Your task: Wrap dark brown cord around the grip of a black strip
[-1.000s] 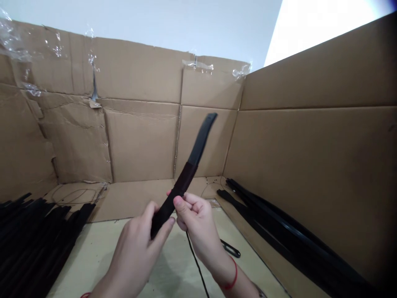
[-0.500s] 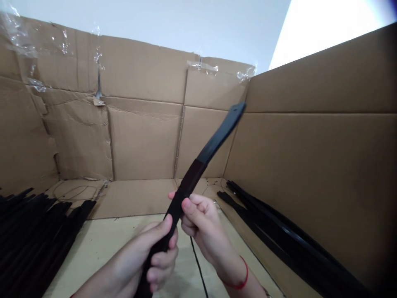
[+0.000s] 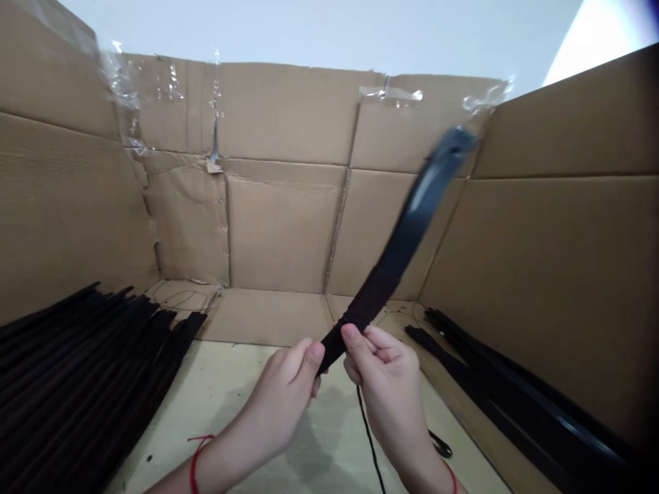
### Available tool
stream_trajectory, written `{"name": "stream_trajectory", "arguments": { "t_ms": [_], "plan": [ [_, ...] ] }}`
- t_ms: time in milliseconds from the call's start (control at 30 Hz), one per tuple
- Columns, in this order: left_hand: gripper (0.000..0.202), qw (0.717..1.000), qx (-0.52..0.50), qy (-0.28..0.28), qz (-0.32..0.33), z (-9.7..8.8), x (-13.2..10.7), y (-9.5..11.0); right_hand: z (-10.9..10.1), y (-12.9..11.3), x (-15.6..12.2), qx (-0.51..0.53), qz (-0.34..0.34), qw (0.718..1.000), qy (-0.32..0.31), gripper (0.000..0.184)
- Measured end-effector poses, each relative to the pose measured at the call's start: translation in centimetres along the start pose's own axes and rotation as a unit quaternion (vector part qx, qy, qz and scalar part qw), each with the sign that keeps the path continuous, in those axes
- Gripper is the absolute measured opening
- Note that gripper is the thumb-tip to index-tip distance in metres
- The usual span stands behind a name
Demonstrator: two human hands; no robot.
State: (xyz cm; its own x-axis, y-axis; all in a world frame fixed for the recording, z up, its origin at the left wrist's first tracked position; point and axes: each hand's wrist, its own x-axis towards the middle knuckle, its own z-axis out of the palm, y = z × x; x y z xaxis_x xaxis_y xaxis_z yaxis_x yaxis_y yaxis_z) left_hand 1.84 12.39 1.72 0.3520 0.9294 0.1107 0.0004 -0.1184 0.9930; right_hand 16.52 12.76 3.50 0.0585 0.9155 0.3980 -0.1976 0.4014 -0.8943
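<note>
L hand (image 3: 291, 381), R hand (image 3: 388, 374), both w/ fingers (image 3: 355, 340) pinching blk strip (image 3: 396, 254), cord (image 3: 369, 439) below, dk pile (image 3: 97, 374) at L

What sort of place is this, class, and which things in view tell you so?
Probably a makeshift hand-work station: cardboard walls patched with clear tape enclose a pale work surface, with dark strips piled at the left.
</note>
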Motion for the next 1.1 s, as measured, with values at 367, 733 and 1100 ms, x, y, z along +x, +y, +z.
{"name": "stream_trajectory", "arguments": {
  "t_ms": [367,733,1100],
  "plan": [
    [0.053,0.999,-0.019,0.03,0.007,0.4,-0.4,0.2,-0.7,0.0,0.8,0.019,0.054,0.998,-0.03,0.041],
    [0.06,0.992,-0.089,-0.051,-0.072,-0.4,0.5,-0.2,-0.4,0.0,0.3,-0.002,0.057,0.995,-0.077,0.041],
    [0.06,0.977,-0.14,-0.146,-0.073,0.7,-0.8,0.2,0.4,-0.6,-0.1,-0.027,0.079,0.994,-0.076,0.041]
  ]
}}
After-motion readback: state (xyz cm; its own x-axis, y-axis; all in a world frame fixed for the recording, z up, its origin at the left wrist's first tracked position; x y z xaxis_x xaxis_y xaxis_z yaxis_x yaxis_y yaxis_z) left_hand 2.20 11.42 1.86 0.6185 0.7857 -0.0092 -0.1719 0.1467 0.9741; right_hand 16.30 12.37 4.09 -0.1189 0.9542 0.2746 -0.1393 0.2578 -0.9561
